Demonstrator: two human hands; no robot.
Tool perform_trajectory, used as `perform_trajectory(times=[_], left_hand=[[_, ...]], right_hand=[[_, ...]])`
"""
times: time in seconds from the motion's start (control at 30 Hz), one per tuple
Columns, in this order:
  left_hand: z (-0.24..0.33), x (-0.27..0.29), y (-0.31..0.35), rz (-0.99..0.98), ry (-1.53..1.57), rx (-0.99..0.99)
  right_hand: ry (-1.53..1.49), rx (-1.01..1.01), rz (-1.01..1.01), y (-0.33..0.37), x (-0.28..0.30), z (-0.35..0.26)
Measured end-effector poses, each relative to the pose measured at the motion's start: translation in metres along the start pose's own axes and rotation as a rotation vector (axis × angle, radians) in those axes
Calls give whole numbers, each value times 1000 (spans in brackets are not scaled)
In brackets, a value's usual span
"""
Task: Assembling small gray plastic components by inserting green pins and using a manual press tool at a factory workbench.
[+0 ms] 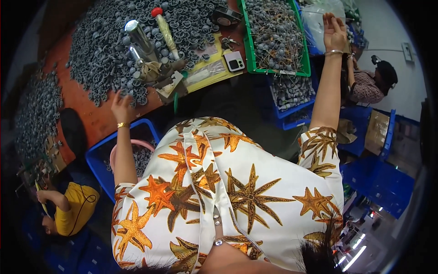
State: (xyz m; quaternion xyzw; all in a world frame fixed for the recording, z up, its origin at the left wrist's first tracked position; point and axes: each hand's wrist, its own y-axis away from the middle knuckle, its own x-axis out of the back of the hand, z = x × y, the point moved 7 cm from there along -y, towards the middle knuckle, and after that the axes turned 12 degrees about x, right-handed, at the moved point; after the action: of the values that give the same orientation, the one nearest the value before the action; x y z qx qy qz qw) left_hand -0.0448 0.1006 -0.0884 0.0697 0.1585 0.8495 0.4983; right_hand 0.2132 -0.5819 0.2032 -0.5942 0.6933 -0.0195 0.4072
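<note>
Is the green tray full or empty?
Full, or nearly so: small grey parts crowd the green tray from side to side, hiding its bottom.

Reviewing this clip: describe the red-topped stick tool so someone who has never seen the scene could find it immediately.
Start at the orange-red table and its big heap of small grey parts. Toward the heap's right part, just right of a shiny silver cylinder, is a slim, pale yellowish stick tool. Its round red knob sets it apart from its grey and silver neighbours.
</note>
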Motion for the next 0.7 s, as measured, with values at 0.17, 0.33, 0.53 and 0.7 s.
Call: perform_trajectory(times=[0.17,0.33,0.53,0.7], left_hand=[[-20,-96,37,-37,-495,-161],[-9,-134,34,157,-1034,-332],[-2,-123,39,86,-1161,-171],[12,-68,13,356,-751,-459]], right_hand=[[-123,-185,-340,29,-58,3],[6,-313,-294,102,-107,44],[80,-505,-316,207,-154,88],[162,-675,-502,263,-180,108]])
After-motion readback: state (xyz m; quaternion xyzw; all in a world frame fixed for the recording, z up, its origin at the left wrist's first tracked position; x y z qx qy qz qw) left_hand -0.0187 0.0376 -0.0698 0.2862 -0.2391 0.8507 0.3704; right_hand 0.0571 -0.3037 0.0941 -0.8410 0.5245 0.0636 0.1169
